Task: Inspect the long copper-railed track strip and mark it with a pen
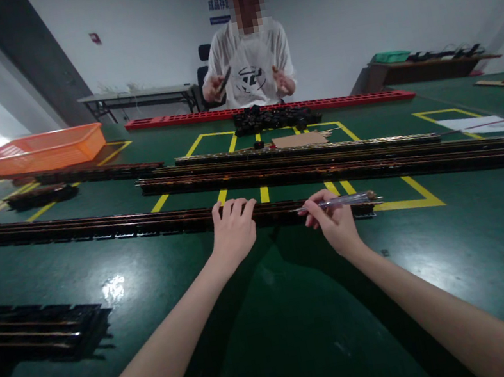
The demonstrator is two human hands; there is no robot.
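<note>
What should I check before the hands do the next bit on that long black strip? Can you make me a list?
1. Left hand at the long black strip: ok, its fingers lie over it.
2. Right hand holding the clear-handled screwdriver: ok.
3. Screwdriver tip touching the strip: cannot tell, too small and dark there.
4. Both ends of the strip in view: not ok, the left end runs out of the picture.
5. Co-worker keeping both hands off this strip: ok, they are across the table.
</note>
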